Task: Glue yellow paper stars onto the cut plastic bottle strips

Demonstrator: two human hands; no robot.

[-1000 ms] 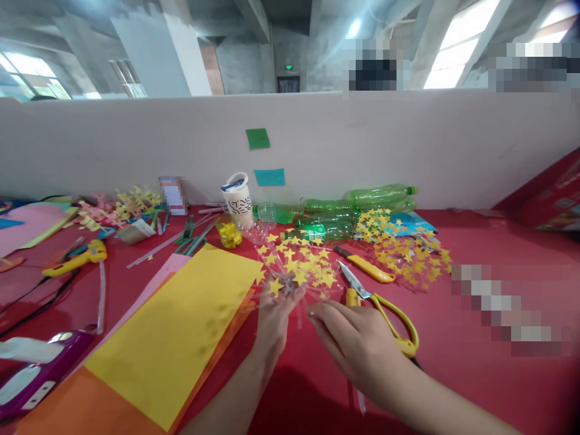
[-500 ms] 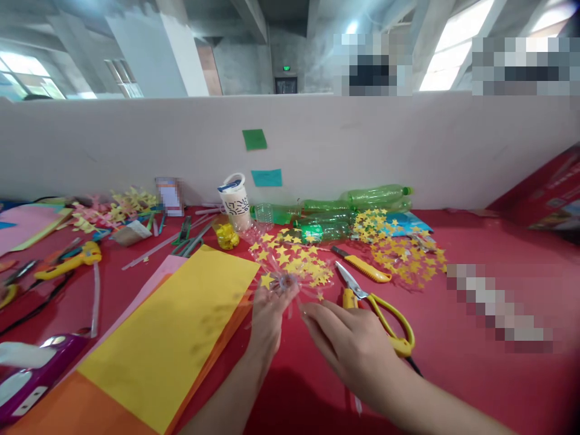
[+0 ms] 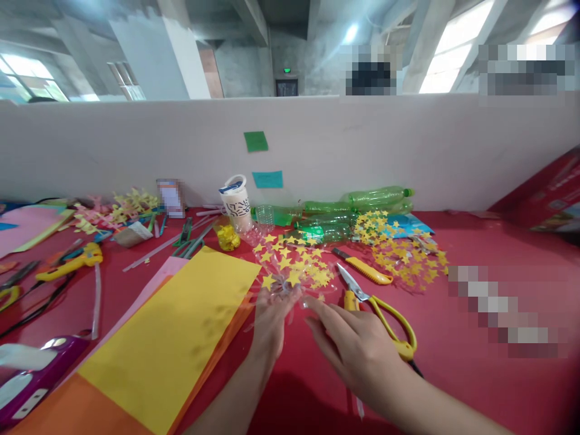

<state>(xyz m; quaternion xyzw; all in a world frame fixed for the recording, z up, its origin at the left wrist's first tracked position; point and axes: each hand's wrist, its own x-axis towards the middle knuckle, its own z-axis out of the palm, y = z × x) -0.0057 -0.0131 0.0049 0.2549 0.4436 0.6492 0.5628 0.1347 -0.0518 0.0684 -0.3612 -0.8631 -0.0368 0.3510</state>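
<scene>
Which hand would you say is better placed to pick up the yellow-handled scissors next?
The right hand, I would judge: it lies beside the scissors, while the left hand is farther away and holds the star-covered plastic piece.

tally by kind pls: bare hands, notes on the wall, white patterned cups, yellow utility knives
Left hand and right hand: 2
Green note and blue note: 2
White patterned cup: 1
Yellow utility knife: 1
Total: 6
</scene>
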